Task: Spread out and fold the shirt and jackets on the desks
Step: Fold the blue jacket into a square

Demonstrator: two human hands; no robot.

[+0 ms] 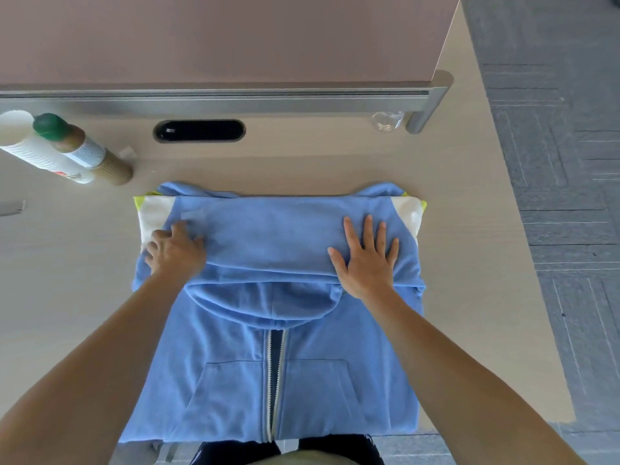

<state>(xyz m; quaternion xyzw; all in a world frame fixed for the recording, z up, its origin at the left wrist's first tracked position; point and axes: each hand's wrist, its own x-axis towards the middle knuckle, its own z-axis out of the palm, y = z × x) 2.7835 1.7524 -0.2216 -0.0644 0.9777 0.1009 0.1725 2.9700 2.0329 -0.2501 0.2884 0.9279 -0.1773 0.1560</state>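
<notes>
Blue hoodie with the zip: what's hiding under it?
A white cloth with yellow-green edges peeks out at both far corners of the blue zip hoodie. The rest is covered.

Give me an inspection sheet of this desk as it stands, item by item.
Surface: light wood desk.
Job's things: blue jacket lies front up, zip towards the person, its far part folded over in a band; white and yellow-green fabric shows at both far corners, and I cannot tell whether it is a separate garment.
Clutter: white ribbed cup and green-capped bottle at far left; small clear glass item by the partition leg.
Hands: left hand curls its fingers on the band's left end; right hand lies flat on its right part.
Cables: nothing seen; dark cable slot in the desk.
Surroundings: brown partition behind; grey carpet at right.
</notes>
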